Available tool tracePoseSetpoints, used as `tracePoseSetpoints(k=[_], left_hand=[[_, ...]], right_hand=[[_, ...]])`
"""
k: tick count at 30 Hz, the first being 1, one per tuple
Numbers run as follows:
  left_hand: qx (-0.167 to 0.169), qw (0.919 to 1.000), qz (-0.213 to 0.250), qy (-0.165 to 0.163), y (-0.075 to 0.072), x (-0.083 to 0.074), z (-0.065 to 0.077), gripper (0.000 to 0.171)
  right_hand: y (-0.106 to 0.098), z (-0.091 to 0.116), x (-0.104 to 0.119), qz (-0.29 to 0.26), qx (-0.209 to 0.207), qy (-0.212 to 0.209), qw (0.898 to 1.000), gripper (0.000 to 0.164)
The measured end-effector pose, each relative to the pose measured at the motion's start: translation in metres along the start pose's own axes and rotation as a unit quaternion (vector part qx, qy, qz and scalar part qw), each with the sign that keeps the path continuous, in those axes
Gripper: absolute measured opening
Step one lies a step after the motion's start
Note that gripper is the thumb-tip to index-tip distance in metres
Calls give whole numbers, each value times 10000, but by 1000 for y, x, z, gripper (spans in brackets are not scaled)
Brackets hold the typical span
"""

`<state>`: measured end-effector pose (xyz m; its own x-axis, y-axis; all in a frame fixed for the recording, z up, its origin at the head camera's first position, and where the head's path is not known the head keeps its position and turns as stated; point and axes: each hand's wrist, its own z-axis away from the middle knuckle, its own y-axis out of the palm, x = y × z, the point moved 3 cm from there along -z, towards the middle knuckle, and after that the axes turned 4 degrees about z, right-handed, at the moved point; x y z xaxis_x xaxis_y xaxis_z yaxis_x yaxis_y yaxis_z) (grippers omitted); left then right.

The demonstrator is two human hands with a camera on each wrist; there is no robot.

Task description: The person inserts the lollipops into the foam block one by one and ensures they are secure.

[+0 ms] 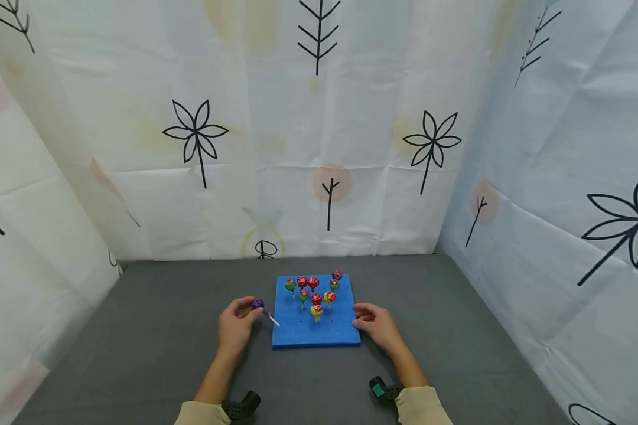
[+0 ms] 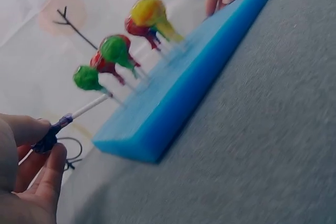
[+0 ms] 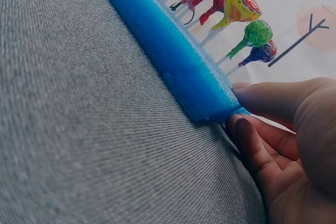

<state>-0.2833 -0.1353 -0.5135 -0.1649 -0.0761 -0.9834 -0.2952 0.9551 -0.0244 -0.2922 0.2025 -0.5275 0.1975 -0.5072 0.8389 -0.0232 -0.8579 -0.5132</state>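
In the head view my left hand (image 1: 236, 326) pinches a purple-wrapped lollipop (image 1: 257, 304) by its candy end, left of a blue foam board (image 1: 292, 332). Its white stick (image 2: 89, 106) points away from the fingers, toward the board. At the board's right edge, my right hand (image 1: 378, 326) grips the edge between thumb and fingers, as the right wrist view shows. Several wrapped lollipops stand upright in the board, among them a yellow one (image 1: 316, 310), a green one (image 1: 290, 285) and a dark purple one (image 3: 261, 52).
The board lies on a grey table (image 1: 181, 342). White cloth walls (image 1: 361, 118) with plant drawings close off the back and both sides. Small dark holes show in the board's nearer part. A black device is strapped to each wrist.
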Motion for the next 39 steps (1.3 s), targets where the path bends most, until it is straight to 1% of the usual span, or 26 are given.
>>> tracePoseSetpoints(k=[3,7,12,15,22,27,31,35,39], left_hand=[[0,10000,27,24,5,-3,4,28],[94,9999,78,4,11,-4,7,27],[145,9993,330,113,18,-4,10,28],[149,9990,345,225,22,-4,11,28],[179,9972,-69,730,33,-7,14,28],[250,9946,-359,938,39,-11,16,26],[262,9922,-425,1146,43,-13,18,25],[216,9866,-535,1529,46,-14,18,26],[225,9773,-785,1956,49,-16,18,28]], right_hand=[[1,0,0,44,18,17,10000,30],[0,-1,0,-6,2,61,10000,30],[0,-1,0,1,-2,73,10000,30],[0,0,-1,8,31,89,10000,30],[1,-1,-1,-73,5,6,10000,30],[0,-1,-1,-102,-25,3,9999,30],[0,-1,0,-61,-44,46,10000,30],[1,-2,0,-22,-42,115,9999,29],[1,-2,0,-8,-38,102,9999,29]])
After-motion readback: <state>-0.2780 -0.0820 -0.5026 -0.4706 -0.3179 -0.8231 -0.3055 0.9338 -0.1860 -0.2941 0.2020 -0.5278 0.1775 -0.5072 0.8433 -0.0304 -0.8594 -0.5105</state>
